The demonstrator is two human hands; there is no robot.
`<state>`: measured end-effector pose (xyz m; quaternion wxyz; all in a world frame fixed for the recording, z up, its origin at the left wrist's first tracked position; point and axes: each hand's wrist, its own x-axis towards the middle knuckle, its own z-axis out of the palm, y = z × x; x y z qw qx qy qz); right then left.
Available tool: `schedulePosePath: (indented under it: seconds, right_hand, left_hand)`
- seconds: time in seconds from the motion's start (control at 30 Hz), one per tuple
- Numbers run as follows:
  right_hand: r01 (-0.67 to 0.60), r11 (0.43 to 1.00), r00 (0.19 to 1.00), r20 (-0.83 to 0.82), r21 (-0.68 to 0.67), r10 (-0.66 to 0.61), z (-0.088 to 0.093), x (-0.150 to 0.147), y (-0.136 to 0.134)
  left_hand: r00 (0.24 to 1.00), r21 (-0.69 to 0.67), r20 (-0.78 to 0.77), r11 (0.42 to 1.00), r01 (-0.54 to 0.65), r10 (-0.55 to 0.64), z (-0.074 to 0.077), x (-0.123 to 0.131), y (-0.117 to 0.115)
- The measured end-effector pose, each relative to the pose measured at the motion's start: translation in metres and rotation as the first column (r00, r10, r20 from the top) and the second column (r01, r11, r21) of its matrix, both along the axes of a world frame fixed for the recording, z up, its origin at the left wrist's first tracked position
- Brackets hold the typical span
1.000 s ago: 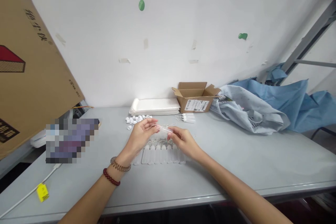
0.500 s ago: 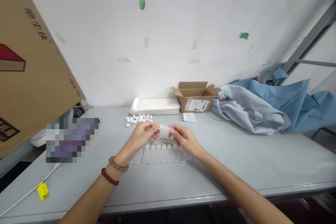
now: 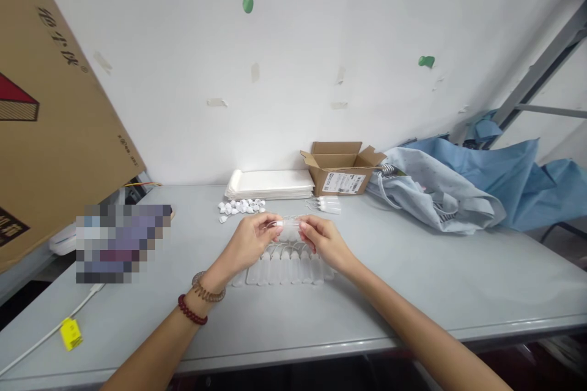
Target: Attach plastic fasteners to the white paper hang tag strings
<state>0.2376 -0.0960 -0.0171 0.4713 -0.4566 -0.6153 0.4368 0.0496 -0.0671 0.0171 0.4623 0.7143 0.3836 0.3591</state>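
Observation:
Between my hands is a clear plastic tube [image 3: 290, 224], lying roughly sideways, with a white cap at its left end. My left hand [image 3: 253, 237] pinches the cap end, while the fingertips of my right hand [image 3: 323, 238] are closed on the other end. Just below them on the table, a row of several clear tubes with white caps and thin loops [image 3: 287, 269] lies side by side, partly hidden by my hands. Beyond my left hand is a small heap of loose white caps [image 3: 241, 206]. A few more tubes with caps and loops [image 3: 329, 204] lie behind my right hand.
A stack of white padded sheets or envelopes [image 3: 275, 184] and an open cardboard box [image 3: 342, 177] stand by the wall. Light blue cloth [image 3: 435, 192] is heaped at right. A large carton [image 3: 59, 110] leans at left, near a blurred-out object [image 3: 123, 244] and a white cable [image 3: 46, 337].
The tube has come into a more level position between my hands, and its white cap now shows at my left fingertips. The hands stay in nearly the same place.

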Motion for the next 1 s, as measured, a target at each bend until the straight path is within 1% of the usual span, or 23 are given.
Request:
schedulePosePath:
  seconds: [0.1,0.17,0.23,0.33,0.43,0.53,0.6,0.73,0.83,0.93,1.0]
  right_hand:
    - [-0.008,0.999,0.999,-0.049,-0.039,0.006,0.001,0.0,0.001]
    - [-0.001,0.999,0.997,-0.081,-0.054,-0.003,0.002,0.0,0.001]
    - [0.004,0.999,0.995,-0.096,-0.046,-0.008,0.003,0.0,0.001]
    - [0.004,1.0,0.997,-0.076,-0.008,-0.005,0.003,-0.001,0.0]
    - [0.028,0.999,0.999,-0.045,0.028,-0.026,0.004,-0.001,-0.001]
    - [0.059,0.997,0.998,-0.028,0.046,-0.057,0.004,-0.001,-0.001]
    - [0.071,0.996,0.997,-0.005,0.048,-0.071,0.003,-0.001,-0.002]
    - [0.1,0.993,0.993,0.055,0.067,-0.103,0.002,-0.001,-0.003]
    - [0.114,0.991,0.991,0.056,0.065,-0.118,0.001,-0.002,-0.003]
    - [0.094,0.996,0.996,0.006,0.004,-0.094,-0.001,-0.003,-0.001]
    - [0.068,0.997,0.996,-0.059,-0.047,-0.071,-0.002,-0.004,0.001]
  left_hand:
    - [1.0,0.092,0.002,0.996,0.0,0.0,-0.005,0.0,0.0]
    - [1.0,0.104,0.003,0.995,-0.002,0.002,-0.005,0.0,0.0]
    - [1.0,0.062,-0.003,0.998,-0.001,0.001,-0.003,0.0,0.0]
    - [0.999,-0.043,-0.036,0.999,0.004,-0.006,0.003,0.0,0.0]
    - [0.998,-0.129,-0.05,0.991,0.041,-0.048,0.007,0.001,-0.001]
    - [0.996,-0.165,-0.039,0.984,0.069,-0.076,0.007,0.002,-0.003]
    - [0.996,-0.163,-0.043,0.984,0.067,-0.075,0.006,0.002,-0.003]
    - [0.993,-0.074,-0.095,0.996,0.058,-0.065,0.007,0.001,-0.005]
    - [0.994,-0.017,-0.107,1.0,0.022,-0.024,0.006,0.0,-0.005]
    - [0.994,0.052,-0.11,0.999,-0.017,0.022,0.0,0.002,-0.006]
    - [0.989,0.154,-0.138,0.988,-0.03,0.052,-0.003,0.003,-0.007]
